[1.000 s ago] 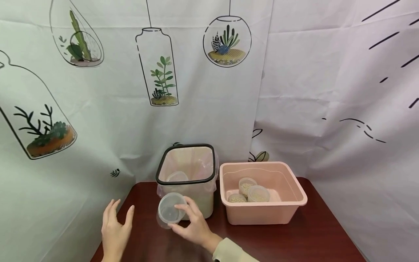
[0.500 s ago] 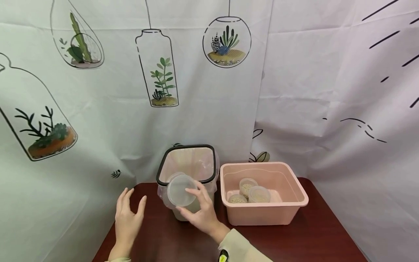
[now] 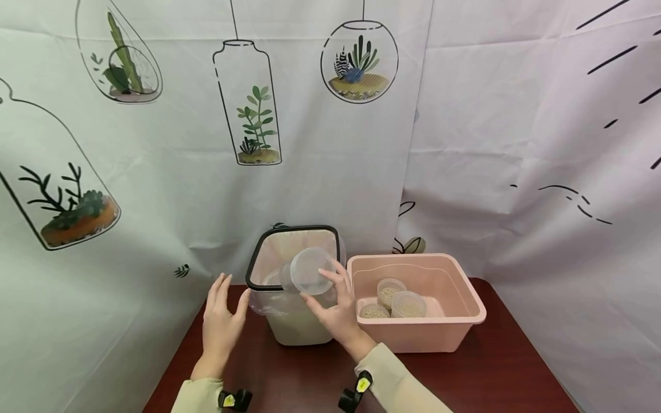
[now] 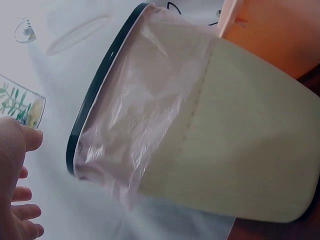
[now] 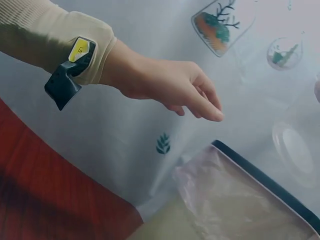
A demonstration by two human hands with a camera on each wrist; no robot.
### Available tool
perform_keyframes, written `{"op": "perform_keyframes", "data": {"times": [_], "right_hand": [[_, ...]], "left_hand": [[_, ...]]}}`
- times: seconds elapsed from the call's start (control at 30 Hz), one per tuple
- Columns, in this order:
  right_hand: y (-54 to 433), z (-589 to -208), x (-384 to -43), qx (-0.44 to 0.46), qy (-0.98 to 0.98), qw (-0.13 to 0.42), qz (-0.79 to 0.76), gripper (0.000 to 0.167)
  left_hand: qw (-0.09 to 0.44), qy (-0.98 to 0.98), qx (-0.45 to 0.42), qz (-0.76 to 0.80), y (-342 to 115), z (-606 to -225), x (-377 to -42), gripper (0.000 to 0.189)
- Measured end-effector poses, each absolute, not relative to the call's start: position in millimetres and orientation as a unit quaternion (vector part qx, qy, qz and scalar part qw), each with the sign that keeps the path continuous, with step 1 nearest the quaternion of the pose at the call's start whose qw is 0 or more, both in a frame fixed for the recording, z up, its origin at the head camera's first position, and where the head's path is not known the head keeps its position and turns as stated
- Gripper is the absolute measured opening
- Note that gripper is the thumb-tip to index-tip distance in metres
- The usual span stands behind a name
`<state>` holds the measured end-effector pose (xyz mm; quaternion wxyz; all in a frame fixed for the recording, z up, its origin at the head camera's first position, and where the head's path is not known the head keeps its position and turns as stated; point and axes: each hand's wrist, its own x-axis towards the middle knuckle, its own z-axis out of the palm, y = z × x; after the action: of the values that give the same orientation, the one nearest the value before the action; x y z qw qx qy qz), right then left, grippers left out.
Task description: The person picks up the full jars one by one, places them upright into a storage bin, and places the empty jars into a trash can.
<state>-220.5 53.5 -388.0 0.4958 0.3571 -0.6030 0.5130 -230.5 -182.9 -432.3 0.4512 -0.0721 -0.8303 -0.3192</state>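
In the head view my right hand (image 3: pixel 341 310) pinches a clear plastic cup (image 3: pixel 312 271) by its rim, thumb below and fingers at the side. The cup is tilted over the front rim of a pale bin (image 3: pixel 302 327), which has a black rim and a plastic liner. No contents show in the cup. Left of the bin, my left hand (image 3: pixel 222 324) is raised with fingers spread and nothing in it. The left wrist view has the cup (image 4: pixel 80 35) at upper left, blurred. Part of another clear container (image 3: pixel 271 279) shows inside the bin.
A pink plastic tub (image 3: pixel 413 335) stands right of the bin. Inside are a few clear cups (image 3: pixel 408 306) with pale grains. Both stand on a dark red table (image 3: pixel 506 350). A printed curtain (image 3: pixel 170 172) hangs behind and beside the table.
My right hand has carried the cup up and to the right, from in front of the bin to over its rim. My left hand has also risen and moved right, closer to the bin.
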Motion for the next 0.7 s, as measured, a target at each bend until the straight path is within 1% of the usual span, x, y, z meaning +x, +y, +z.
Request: {"op": "perform_keyframes", "data": {"times": [0.17,0.4,0.57,0.7], "right_hand": [[59.8,-388.9,-225.4,0.344,-0.607,0.489,0.524,0.058],[66.7,-391.2,-239.7,0.331,-0.623,0.499,0.503,0.057],[69.5,-409.8,-265.7,0.316,-0.639,0.496,0.496,0.058],[70.0,-423.4,-279.8,0.297,-0.666,0.48,0.488,0.058]], "left_hand": [[0.448,-0.828,-0.085,-0.327,-173.2,-431.2,-241.4,0.052],[0.439,-0.832,-0.084,-0.33,-166.2,-436.5,-249.2,0.051],[0.43,-0.834,-0.09,-0.333,-162.6,-439.2,-253.2,0.05],[0.429,-0.835,-0.09,-0.332,-161.7,-441.6,-255.6,0.048]]}}
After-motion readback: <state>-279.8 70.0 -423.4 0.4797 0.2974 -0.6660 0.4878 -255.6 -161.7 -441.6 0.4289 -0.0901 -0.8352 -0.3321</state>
